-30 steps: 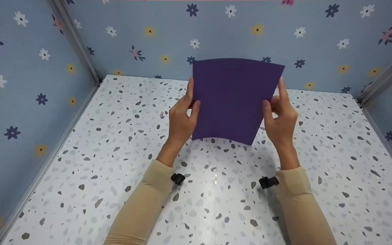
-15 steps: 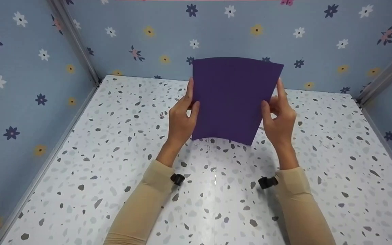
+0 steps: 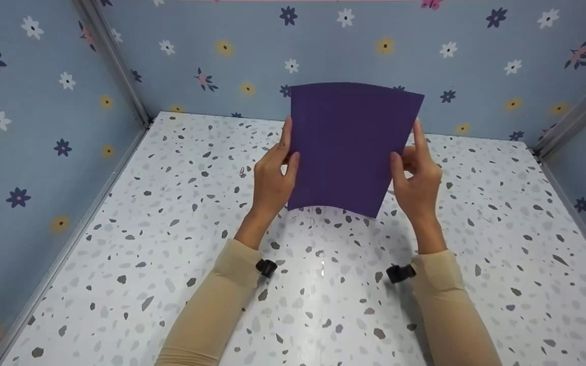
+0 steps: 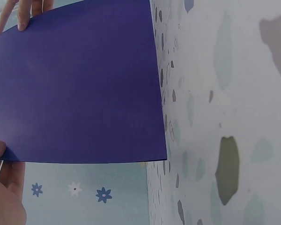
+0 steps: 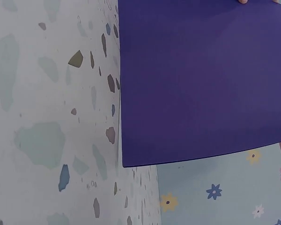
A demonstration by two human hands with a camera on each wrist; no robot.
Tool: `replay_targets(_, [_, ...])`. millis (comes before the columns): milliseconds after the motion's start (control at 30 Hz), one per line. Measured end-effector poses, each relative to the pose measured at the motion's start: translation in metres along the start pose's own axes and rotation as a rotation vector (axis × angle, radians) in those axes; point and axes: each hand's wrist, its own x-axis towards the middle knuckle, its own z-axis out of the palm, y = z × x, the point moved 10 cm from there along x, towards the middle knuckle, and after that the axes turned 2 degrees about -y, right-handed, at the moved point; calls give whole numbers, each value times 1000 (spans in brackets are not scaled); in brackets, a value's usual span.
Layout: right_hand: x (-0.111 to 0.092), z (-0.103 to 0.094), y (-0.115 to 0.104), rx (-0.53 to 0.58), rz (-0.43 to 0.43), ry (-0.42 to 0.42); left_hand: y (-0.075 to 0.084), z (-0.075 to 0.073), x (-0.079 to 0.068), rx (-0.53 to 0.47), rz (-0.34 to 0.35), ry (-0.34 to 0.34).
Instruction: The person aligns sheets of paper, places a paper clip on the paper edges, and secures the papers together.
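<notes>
A plain purple sheet of paper (image 3: 346, 147) is held up before the back wall, bowed so its middle arches. My left hand (image 3: 273, 173) pinches its left edge, thumb on the near face and the other fingers partly hidden behind it. On the opposite edge, my right hand (image 3: 416, 175) holds it the same way, with the index finger reaching up along the side. The left wrist view shows the purple sheet (image 4: 79, 89) with its lower edge close to the tabletop. From the right wrist, the sheet (image 5: 201, 84) fills much of the view, and most of the right hand is out of frame.
The white speckled tabletop (image 3: 171, 284) spreads under both arms. Blue flowered panels stand around it, with the back wall (image 3: 323, 40) behind the sheet and metal frame posts (image 3: 112, 61) at the corners. A small clip-like outline (image 3: 242, 172) lies left of the left hand.
The sheet's top edge has risen slightly, and the right hand has shifted a little to the left. Both hands keep their hold on the side edges.
</notes>
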Motion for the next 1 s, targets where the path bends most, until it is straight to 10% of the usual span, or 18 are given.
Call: replay_targets(1000, [-4,12,11,-11,36,-84,-7,5,-1,38,-49,-33])
